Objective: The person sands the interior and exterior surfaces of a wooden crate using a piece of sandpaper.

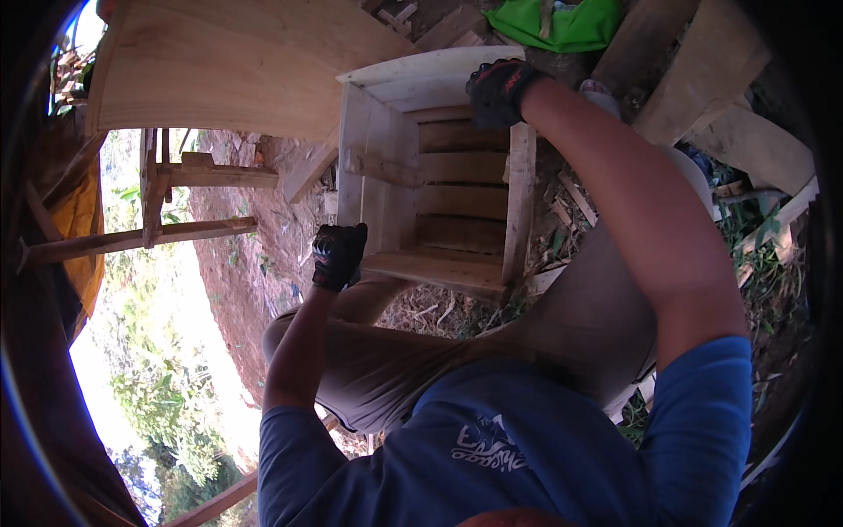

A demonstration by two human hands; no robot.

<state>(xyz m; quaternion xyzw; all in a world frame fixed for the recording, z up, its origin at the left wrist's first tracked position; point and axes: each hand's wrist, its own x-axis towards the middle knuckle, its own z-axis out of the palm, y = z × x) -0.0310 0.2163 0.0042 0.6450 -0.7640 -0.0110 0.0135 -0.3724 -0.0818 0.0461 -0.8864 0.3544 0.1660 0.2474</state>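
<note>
A slatted wooden crate (pixel 378 140) is in front of my knees, its open side facing me and gaps showing between its bottom boards. Black gloves cover both my hands. My right hand (pixel 499 92) is closed over the crate's far right corner, where the end board meets the right side board. At the near left corner, my left hand (pixel 340 256) is closed with its fingers curled at the edge; the glove and the corner hide part of that grip.
A large wooden board (pixel 228 70) spans the upper left, beside a rough timber frame (pixel 140 237). A bright green bag (pixel 555 25) lies beyond the crate. Planks (pixel 702 70) and wood scraps litter the ground on the right. My bent legs (pixel 562 299) flank the crate's near side.
</note>
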